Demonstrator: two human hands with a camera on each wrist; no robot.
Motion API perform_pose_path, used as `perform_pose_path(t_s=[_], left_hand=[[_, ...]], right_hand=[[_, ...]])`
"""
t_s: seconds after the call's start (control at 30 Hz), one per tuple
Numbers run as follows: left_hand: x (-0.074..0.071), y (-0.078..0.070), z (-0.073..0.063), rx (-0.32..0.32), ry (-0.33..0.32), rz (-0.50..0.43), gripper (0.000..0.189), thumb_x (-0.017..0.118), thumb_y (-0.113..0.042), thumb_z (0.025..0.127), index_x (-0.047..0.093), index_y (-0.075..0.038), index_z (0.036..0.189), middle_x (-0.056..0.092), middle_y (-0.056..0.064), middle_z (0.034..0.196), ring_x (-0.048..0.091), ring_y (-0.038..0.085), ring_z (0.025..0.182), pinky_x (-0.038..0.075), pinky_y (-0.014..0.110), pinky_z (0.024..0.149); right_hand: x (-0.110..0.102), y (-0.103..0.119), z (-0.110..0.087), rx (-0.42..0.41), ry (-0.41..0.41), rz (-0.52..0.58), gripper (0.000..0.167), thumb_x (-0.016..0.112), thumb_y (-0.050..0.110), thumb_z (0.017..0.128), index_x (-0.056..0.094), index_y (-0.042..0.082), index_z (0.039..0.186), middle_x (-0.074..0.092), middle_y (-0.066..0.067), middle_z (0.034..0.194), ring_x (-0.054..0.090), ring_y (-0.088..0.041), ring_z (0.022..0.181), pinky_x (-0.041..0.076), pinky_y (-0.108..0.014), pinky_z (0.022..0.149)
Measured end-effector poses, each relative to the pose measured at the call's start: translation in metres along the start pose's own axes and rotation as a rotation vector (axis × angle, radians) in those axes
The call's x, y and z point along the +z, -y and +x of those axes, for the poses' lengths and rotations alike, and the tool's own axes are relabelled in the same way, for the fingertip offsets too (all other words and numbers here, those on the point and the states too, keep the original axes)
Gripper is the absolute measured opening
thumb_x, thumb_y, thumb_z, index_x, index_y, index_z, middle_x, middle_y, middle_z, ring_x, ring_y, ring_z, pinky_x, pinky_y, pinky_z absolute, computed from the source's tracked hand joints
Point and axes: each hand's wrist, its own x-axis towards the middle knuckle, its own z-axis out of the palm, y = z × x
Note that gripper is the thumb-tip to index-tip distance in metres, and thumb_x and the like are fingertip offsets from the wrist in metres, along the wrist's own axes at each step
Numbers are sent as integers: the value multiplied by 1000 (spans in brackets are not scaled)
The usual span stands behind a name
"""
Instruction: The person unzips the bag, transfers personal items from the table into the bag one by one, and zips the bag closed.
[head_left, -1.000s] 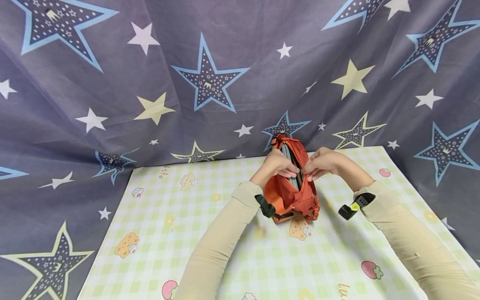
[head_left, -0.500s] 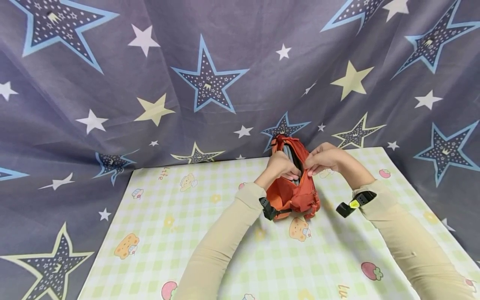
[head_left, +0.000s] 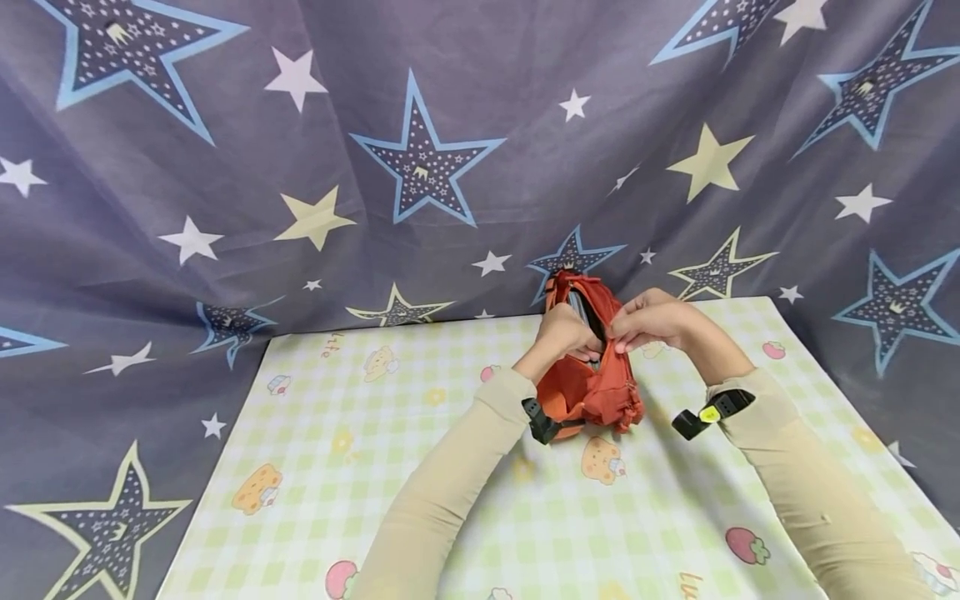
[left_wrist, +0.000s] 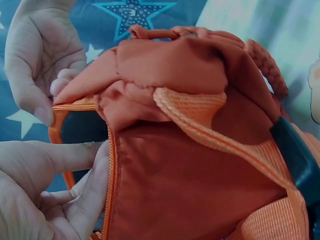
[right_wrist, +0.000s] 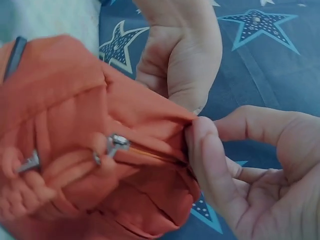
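A small red-orange backpack [head_left: 596, 398] with an unzipped main opening stands on the table, toward the back and right of centre. Bluish-grey material shows inside the opening in the head view. My left hand [head_left: 562, 332] is at the near side of the opening, its fingertips partly inside. In the left wrist view, the left thumb and fingers [left_wrist: 102, 167] hold the zipper edge. My right hand [head_left: 648, 321] pinches the opposite edge of the opening; the right wrist view shows its thumb and fingers [right_wrist: 205, 137] on the fabric. The bottom of the backpack's inside is hidden.
The table [head_left: 390, 467] has a green-checked cover with printed cartoons. A dark star-patterned curtain [head_left: 450, 250] hangs right behind the backpack. An orange webbing strap [left_wrist: 220, 140] and a dark buckle [left_wrist: 297, 155] hang on the backpack's side.
My left hand has shifted slightly forward and its fingers sit deeper in the opening. The backpack's near end has moved a little away. My right hand keeps its hold on the edge.
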Motion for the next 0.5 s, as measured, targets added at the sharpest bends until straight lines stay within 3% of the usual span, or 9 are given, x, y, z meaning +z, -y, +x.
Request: perform_pose_path(t_s=[0.13,0.27,0.5], left_hand=[[-1,0,0,-3,2,-16,16,82,5,80,72,1,67,73,13,64,71,19,54,59,28,52],[-3,0,-3,5,15,-13,14,80,4,82,74,2,69,74,14,66,73,21,60,61,29,55],[-11,-2,-6,26,49,0,14,74,-1,88,75,3,75,74,12,68,69,15,54,62,29,60]], right_hand=[[4,4,1,27,-8,-77,20,65,5,93,67,-11,105,72,0,70,70,-9,67,62,-26,75],[5,5,1,45,-5,-102,12,65,4,92,68,-6,98,71,-1,69,70,-9,66,63,-27,73],[7,7,0,51,1,-153,11,65,5,91,70,-5,95,71,-1,68,70,-11,67,62,-27,72]])
